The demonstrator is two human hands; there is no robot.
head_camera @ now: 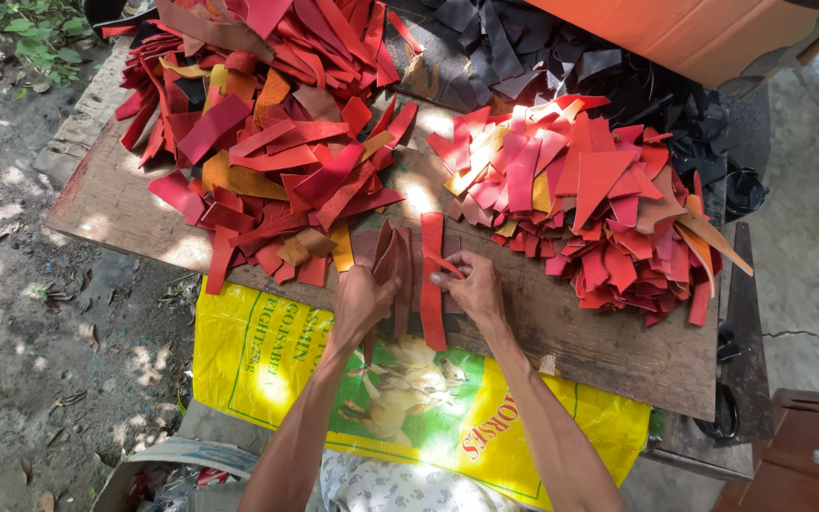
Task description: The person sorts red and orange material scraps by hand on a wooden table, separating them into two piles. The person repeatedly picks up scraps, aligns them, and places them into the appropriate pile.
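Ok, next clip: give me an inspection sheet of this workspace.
Surface: worn wooden board over a yellow printed sack.
Job's things: red strip and brown strips at the near edge.
Clutter: red scrap pile on the left, pink-red pile on the right, black scraps behind.
Hands: left hand grips brown strips; right hand pinches the red strip.
Cables: nothing seen.
Surroundings: dirt ground, orange cardboard, scissors.

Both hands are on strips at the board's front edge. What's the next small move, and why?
Probably lay the red strip flat beside the brown strips. The right hand pinches its middle while it lies lengthwise on the board, its lower end over the edge. The left hand grips the brown strips, and the two heaps sit farther back, so this spot seems to be where strips get lined up.
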